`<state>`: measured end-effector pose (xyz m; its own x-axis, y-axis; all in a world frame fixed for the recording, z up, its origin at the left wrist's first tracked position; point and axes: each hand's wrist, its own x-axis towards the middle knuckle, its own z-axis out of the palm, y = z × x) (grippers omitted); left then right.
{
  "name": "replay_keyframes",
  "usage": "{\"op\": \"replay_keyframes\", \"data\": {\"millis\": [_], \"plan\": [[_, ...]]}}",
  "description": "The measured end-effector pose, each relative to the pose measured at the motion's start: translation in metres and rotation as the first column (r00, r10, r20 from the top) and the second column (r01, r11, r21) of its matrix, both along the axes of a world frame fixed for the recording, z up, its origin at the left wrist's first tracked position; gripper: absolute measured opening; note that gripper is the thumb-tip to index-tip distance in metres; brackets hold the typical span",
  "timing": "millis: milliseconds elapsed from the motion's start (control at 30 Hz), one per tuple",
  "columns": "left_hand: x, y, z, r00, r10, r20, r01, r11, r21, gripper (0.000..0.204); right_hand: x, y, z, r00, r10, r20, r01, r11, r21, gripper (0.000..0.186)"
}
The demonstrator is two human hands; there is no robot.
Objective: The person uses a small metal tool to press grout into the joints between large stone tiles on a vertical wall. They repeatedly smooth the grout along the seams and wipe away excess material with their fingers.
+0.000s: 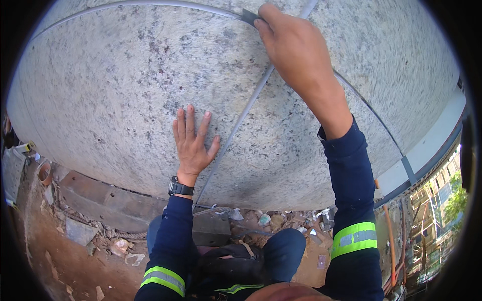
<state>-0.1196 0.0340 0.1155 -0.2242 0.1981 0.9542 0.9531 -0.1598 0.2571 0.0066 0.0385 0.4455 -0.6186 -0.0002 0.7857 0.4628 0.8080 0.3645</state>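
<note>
Speckled pale stone slabs fill most of the view, split by narrow grey joints that cross near the upper middle. My left hand lies on the stone left of the slanting joint, fingers stretched and holding nothing. Higher up, my right hand pinches a small dark flat scraper. Its end sits against the grey joint curving along the top left; the rest is covered by my fingers. To the right of my wrist, another stretch of joint looks darker and recessed.
Below the slabs lie a brown board, a rope and scattered rubble on brown dirt ground. My bent knee is close to the rubble. An orange pipe stands at lower right.
</note>
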Motion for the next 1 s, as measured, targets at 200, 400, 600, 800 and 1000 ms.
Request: {"op": "replay_keyframes", "data": {"millis": [200, 400, 600, 800, 1000], "plan": [[0.001, -0.002, 0.002, 0.999, -0.033, -0.002, 0.033, 0.999, 0.004, 0.075, 0.032, -0.002, 0.021, 0.940, -0.258, 0.224, 0.196, 0.944, 0.265, 0.015], [0.002, -0.004, 0.004, 0.998, -0.055, 0.022, 0.055, 0.998, 0.007, 0.075, 0.014, -0.010, 0.013, 0.908, -0.372, 0.192, 0.347, 0.925, 0.155, 0.014], [-0.001, -0.008, 0.006, 0.997, -0.077, 0.028, 0.077, 0.997, -0.008, 0.077, 0.047, -0.004, 0.014, 0.920, -0.346, 0.186, 0.279, 0.909, 0.309, 0.009], [-0.002, -0.012, 0.007, 0.996, -0.082, 0.030, 0.082, 0.996, -0.017, 0.077, 0.022, -0.008, 0.016, 0.966, -0.156, 0.205, 0.109, 0.968, 0.224, 0.012], [0.008, -0.023, 0.019, 0.992, -0.120, 0.035, 0.119, 0.993, 0.008, 0.069, 0.098, -0.001, 0.016, 0.896, -0.391, 0.210, 0.343, 0.911, 0.231, 0.011]]}}
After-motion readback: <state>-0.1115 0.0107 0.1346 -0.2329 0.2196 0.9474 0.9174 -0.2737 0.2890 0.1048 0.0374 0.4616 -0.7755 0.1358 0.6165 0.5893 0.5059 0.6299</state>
